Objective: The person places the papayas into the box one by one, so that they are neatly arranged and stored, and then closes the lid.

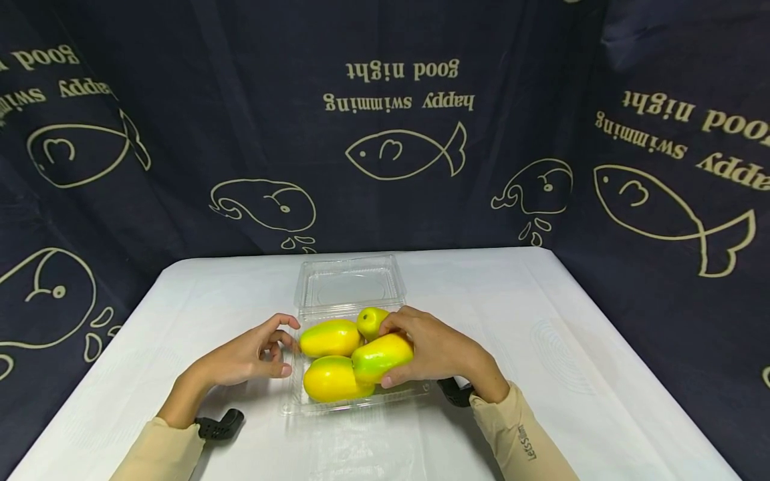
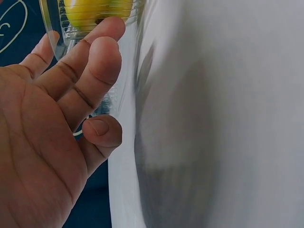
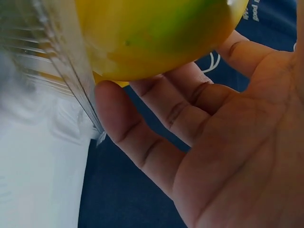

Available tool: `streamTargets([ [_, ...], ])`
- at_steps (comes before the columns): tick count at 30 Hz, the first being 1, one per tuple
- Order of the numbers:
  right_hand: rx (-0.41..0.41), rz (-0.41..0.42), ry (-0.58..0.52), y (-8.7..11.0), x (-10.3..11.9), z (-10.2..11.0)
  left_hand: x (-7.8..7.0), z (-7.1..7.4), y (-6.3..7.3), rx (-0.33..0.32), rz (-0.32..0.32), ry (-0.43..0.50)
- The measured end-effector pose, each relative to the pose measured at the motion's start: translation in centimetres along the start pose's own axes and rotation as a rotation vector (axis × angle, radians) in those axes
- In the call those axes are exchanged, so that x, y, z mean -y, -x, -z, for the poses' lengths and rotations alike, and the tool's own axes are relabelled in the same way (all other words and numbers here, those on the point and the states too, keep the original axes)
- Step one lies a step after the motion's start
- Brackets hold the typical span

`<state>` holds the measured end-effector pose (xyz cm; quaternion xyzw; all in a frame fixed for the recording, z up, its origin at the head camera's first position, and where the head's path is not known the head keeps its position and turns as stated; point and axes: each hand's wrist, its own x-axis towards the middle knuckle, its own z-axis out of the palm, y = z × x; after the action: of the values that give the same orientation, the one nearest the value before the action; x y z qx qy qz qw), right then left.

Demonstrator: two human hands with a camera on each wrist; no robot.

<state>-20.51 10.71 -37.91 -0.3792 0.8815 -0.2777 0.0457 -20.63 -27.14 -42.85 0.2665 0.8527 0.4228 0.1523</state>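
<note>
In the head view my right hand (image 1: 434, 347) holds a yellow-green mango (image 1: 382, 358) between thumb and fingers, over the right part of a clear plastic box (image 1: 397, 401). In the right wrist view, my fingers (image 3: 175, 114) curve under that mango (image 3: 161, 42), close to the box's ribbed wall. Two more mangoes, one at the back left (image 1: 331, 337) and one at the front left (image 1: 333, 379), lie in the box; another mango (image 1: 371, 322) stands behind the held one. My left hand (image 1: 249, 354) is loosely curved and holds nothing, fingertips right at the box's left side.
The box's clear lid (image 1: 349, 284) lies folded back, away from me, on the white-covered table (image 1: 493, 300). A dark blue curtain (image 1: 409, 214) with fish drawings hangs behind the table and along both sides. Black straps (image 1: 221, 425) sit at both wrists.
</note>
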Motion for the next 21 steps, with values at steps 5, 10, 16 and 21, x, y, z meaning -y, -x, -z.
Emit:
streamTargets([
  [5, -0.005, 0.006, 0.0, 0.0, 0.0, 0.1, 0.1, 0.0, -0.1, 0.001, 0.001, 0.001],
  [10, -0.018, 0.007, -0.02, 0.0, -0.2, 0.2, 0.1, 0.0, -0.1, -0.002, -0.003, -0.002],
  [16, -0.08, -0.024, -0.059, 0.1, -0.2, 0.8, -0.1, -0.1, 0.0, -0.003, -0.015, 0.001],
  [21, -0.129, -0.022, -0.067, 0.1, -0.4, 1.0, 0.0, -0.1, 0.0, -0.001, -0.013, 0.012],
])
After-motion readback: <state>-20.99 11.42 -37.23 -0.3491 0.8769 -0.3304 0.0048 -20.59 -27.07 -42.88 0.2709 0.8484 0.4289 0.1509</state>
